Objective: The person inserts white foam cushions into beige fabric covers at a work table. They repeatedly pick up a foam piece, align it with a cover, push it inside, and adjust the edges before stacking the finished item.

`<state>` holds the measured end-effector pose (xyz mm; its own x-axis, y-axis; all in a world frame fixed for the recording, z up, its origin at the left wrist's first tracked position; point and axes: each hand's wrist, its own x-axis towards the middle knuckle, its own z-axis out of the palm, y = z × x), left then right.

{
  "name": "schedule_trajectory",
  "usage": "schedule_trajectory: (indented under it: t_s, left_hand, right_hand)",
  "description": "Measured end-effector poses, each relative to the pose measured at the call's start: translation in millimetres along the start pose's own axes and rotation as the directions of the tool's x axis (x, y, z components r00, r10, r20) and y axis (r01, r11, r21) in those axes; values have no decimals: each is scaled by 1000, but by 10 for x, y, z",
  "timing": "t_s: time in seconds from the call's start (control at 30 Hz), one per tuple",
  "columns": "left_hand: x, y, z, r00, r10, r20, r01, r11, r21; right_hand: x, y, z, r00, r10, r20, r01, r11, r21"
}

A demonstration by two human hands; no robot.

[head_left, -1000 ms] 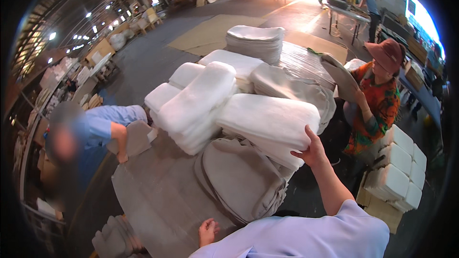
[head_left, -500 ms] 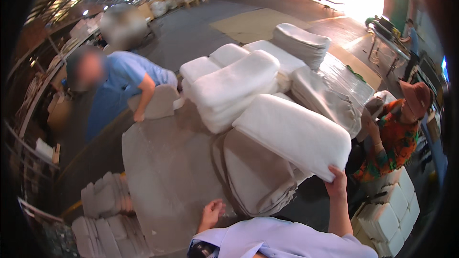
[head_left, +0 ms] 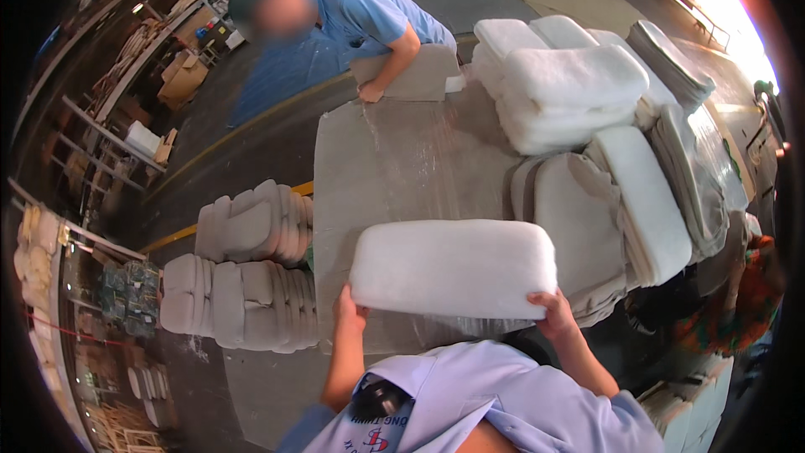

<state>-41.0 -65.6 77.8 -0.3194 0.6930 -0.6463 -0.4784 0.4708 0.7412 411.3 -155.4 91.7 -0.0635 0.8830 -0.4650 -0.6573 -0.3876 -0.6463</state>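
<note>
Left hand [head_left: 348,314], right hand [head_left: 555,315] – fingers pinching white pad [head_left: 453,268] by lower corners – over table [head_left: 394,168]; grey stack [head_left: 577,222] just right.

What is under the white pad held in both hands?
The grey work surface shows beyond the white pad and along its near edge; whatever lies directly beneath is covered and can't be seen.

White pad [head_left: 453,268] conceals some fingers of left hand [head_left: 348,312] and right hand [head_left: 555,312]; beyond the far edge of the surface [head_left: 394,172], face of blue-shirted co-worker [head_left: 377,13] blurred; right edge partly hidden under grey fabric stack [head_left: 579,222]; white stack [head_left: 696,411], off near-right corner, cut by picture's lower edge.
</note>
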Motion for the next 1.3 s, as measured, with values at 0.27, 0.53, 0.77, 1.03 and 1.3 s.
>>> schedule_trajectory:
  t_s: [0.27, 0.53, 0.77, 1.03, 1.3]
  left_hand:
    - [74, 124, -878, 983, -73, -170, 31, 970, -240]
    - [276, 28, -1333, 953, -220, -210, 228, 974, 14]
    - [459, 211, -1546, 966, 149, -211, -46, 903, 427]
    - [509, 95, -1472, 998, -1, -69, 22, 951, 309]
    - [485, -83, -1510, 769, 287, 571, -638, 297, 711]
  right_hand:
    - [797, 776, 533, 958, 241, 158, -215, 963, -165]
    - [961, 867, 374, 964, 182, -194, -247, 885, -395]
    - [1086, 813, 494, 926, -181, -331, -2, 875, -484]
    - [1364, 540, 458, 990, -53, -130, -80, 550, -832]
    - [1595, -1184, 2964, 701, -135, 700, 668, -217, -712]
